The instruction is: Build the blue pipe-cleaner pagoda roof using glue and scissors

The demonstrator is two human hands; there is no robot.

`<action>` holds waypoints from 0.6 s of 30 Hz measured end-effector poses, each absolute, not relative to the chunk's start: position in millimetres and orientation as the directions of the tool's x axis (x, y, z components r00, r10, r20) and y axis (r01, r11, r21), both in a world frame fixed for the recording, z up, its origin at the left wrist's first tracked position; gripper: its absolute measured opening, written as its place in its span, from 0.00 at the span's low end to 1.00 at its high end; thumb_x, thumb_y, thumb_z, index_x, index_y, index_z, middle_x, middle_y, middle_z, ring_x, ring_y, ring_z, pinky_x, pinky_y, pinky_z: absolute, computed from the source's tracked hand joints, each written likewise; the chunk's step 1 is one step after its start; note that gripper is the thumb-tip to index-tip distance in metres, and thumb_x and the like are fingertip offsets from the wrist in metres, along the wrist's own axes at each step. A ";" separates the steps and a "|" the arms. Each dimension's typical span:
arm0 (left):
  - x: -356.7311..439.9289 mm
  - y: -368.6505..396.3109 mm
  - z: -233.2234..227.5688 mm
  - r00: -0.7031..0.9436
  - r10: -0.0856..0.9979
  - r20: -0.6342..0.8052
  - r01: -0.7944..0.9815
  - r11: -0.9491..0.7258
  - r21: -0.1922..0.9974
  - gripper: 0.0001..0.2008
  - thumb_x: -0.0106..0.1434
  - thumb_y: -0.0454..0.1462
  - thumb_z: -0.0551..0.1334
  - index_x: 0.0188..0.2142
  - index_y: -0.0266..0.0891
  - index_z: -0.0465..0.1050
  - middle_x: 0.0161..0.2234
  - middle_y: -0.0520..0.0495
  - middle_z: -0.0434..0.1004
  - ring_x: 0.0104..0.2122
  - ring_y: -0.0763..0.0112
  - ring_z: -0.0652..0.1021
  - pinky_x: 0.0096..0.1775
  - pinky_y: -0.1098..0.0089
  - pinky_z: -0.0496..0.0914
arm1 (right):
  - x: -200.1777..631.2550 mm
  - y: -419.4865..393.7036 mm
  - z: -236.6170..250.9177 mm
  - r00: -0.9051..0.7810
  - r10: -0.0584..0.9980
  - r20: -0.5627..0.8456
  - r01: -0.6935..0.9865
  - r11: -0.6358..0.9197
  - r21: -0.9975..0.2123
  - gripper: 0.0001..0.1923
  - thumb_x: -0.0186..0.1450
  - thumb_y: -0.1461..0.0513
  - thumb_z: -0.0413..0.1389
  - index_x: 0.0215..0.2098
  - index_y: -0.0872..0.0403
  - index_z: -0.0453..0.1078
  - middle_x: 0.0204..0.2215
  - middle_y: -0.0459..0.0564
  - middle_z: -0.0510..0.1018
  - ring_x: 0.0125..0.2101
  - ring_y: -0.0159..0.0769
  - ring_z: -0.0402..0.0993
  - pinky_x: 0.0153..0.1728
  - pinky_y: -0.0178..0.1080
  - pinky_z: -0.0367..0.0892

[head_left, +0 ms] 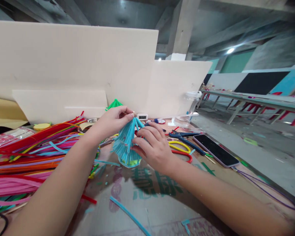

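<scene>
Even, soft daylight fills the room, bright enough that colours read clearly. One ceiling lamp (230,50) glows white at upper right, slightly blown out. The pale boards (73,65) ahead of me are evenly lit, without glare. The surface (162,209) has a dull sheen and only faint shadows under my arms. The wide lens bends straight lines toward the edges. My forearms blur near the bottom, and the right corners darken and smear. The centre is sharpest.
</scene>
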State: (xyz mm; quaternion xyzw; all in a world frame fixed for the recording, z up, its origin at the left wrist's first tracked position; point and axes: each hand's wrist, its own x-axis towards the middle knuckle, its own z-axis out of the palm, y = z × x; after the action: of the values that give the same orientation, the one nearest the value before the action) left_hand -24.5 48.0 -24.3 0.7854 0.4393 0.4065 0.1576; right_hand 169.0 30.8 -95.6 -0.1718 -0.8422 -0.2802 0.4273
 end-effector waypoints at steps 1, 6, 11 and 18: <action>-24.6 48.1 -24.5 0.285 0.817 0.502 0.563 -0.567 0.602 0.17 0.64 0.49 0.58 0.37 0.37 0.74 0.32 0.49 0.76 0.31 0.68 0.74 0.32 0.70 0.66 | 169.0 30.3 -95.4 -0.572 0.046 0.819 0.531 0.782 0.327 0.05 0.69 0.61 0.55 0.41 0.53 0.70 0.40 0.51 0.76 0.48 0.40 0.67 0.61 0.53 0.57; -24.1 46.6 -23.6 0.291 0.811 0.508 0.565 -0.574 0.593 0.17 0.64 0.48 0.57 0.37 0.37 0.74 0.31 0.49 0.76 0.31 0.69 0.74 0.32 0.70 0.66 | 169.4 28.1 -94.5 -0.559 0.024 0.829 0.517 0.791 0.326 0.03 0.68 0.61 0.55 0.39 0.52 0.71 0.39 0.49 0.78 0.47 0.38 0.68 0.61 0.52 0.58; -25.6 48.3 -24.7 0.288 0.809 0.512 0.562 -0.576 0.594 0.15 0.64 0.47 0.58 0.36 0.37 0.73 0.30 0.50 0.75 0.30 0.69 0.73 0.31 0.71 0.65 | 170.6 27.6 -92.1 -0.560 0.015 0.829 0.506 0.798 0.327 0.04 0.67 0.61 0.57 0.38 0.52 0.73 0.39 0.48 0.79 0.46 0.39 0.69 0.60 0.52 0.59; -33.0 53.6 -28.3 0.245 0.827 0.506 0.498 -0.555 0.667 0.15 0.63 0.48 0.59 0.37 0.37 0.72 0.32 0.49 0.76 0.32 0.67 0.74 0.32 0.70 0.66 | 186.9 27.5 -72.0 -0.600 0.077 0.796 0.442 0.861 0.250 0.07 0.68 0.61 0.55 0.42 0.54 0.73 0.40 0.52 0.78 0.45 0.40 0.70 0.53 0.49 0.64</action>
State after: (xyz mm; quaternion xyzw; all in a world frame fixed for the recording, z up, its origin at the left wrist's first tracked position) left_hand -33.0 53.6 -28.3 0.7660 0.4325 0.4366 0.1887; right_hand 186.9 27.5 -72.0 -0.1495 -0.8678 -0.2167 0.4213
